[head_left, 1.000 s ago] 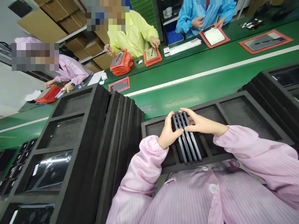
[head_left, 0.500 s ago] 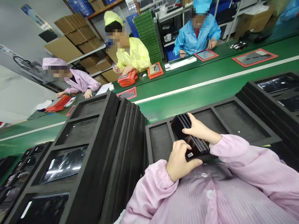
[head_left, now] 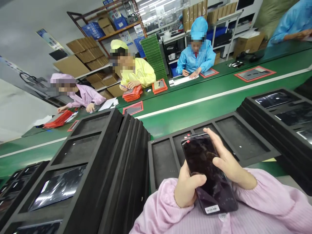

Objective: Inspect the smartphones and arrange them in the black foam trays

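Note:
Between my two hands is a stack of black phone screens, tilted with its glossy face toward me. A white barcode label lies at its near end, and small red tabs show at the far end. My left hand grips the left edge, thumb resting on the glass. Along the right edge my right hand is closed, its thumb on the face and its fingers partly hidden behind. Beneath and beyond the stack sits a black compartmented foam tray, its visible compartments bare apart from small white specks.
Tall piles of black foam trays stand at left and right, with glossy screens in their top compartments. Beyond runs a green conveyor belt. Across it, several co-workers sit with red-framed panels.
The screen stack has been lifted from the tray toward my body and turned to show its front. My left hand has closed on its left edge. The view has shifted slightly.

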`<state>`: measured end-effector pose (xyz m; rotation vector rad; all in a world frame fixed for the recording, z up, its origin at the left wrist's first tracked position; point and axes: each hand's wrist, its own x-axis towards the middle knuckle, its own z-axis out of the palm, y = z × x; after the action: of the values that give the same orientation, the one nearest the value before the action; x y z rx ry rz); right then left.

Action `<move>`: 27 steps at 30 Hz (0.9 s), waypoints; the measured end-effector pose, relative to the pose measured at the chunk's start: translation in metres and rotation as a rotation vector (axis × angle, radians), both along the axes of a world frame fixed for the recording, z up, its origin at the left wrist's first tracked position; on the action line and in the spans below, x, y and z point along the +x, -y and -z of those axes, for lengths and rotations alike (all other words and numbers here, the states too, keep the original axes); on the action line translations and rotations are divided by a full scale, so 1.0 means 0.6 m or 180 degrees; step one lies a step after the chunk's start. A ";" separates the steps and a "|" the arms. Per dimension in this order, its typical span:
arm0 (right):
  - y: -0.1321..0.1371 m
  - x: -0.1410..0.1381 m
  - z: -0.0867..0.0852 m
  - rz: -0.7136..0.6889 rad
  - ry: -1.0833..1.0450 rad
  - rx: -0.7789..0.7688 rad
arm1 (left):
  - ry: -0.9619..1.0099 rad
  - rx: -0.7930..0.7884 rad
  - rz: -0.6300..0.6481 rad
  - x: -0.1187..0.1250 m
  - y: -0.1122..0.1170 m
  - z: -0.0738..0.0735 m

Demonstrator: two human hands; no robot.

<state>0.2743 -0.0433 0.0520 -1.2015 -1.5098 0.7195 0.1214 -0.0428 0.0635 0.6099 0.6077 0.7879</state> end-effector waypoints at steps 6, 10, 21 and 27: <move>-0.023 0.038 -0.087 0.0128 0.1768 0.1171 | -0.0233 0.0184 0.0380 0.003 0.004 0.007; -0.038 0.030 -0.107 0.0093 0.2361 0.1791 | -0.0440 0.0383 0.0423 0.001 0.001 0.004; 0.013 0.035 -0.145 -0.1479 0.2206 0.1586 | -0.0424 0.0180 0.0105 0.000 -0.013 0.012; -0.022 0.061 -0.143 -0.2215 0.1800 0.1421 | -0.0218 -0.0249 -0.0049 0.006 -0.029 0.003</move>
<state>0.3109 -0.0299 0.1377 -0.5340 -2.4608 0.4391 0.1252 -0.0253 0.0614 0.5630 0.7035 0.7565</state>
